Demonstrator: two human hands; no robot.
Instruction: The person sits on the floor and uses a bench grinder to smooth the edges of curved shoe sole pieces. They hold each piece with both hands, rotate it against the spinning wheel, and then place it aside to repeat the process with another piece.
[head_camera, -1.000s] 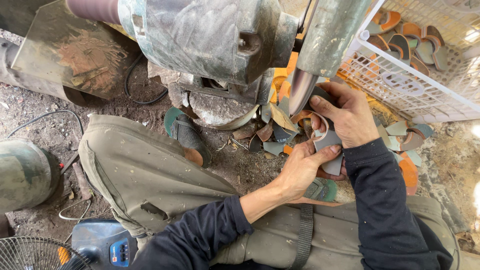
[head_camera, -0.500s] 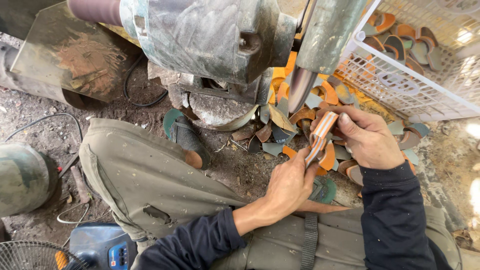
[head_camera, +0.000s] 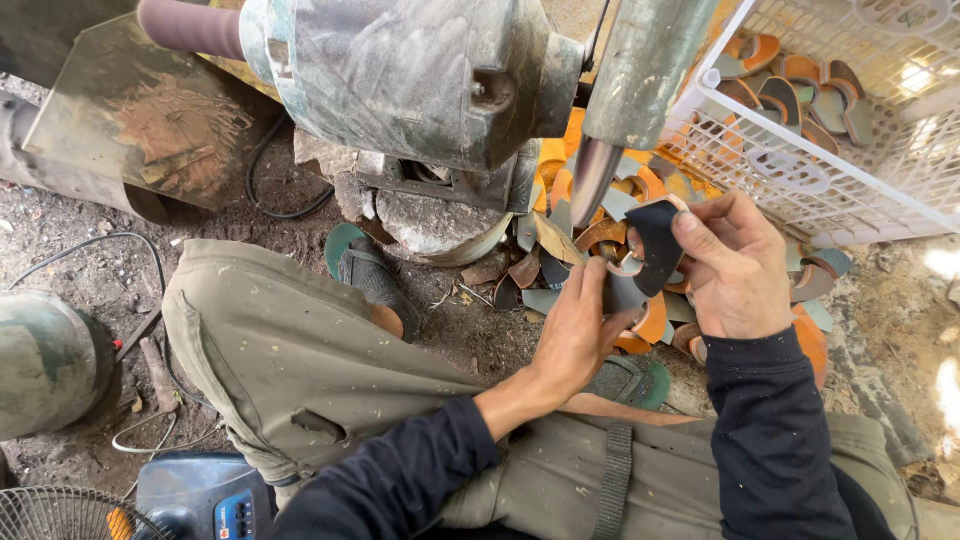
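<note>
Fingers could get nicked: both hands, right hand (head_camera: 735, 270) and left hand (head_camera: 580, 325), pinch a dark piece (head_camera: 655, 245) just beside the wheel (head_camera: 592, 180).

You sit over bare dirt ground (head_camera: 90, 260), dark and littered with grit. A heap of curved orange and grey sole-shaped pieces (head_camera: 560, 255) lies on it under the grinder. A white plastic crate (head_camera: 800, 200) rests at your upper right, a black cable (head_camera: 285, 205) snakes across the soil, and a green cylinder (head_camera: 40, 365) sits at your left.
</note>
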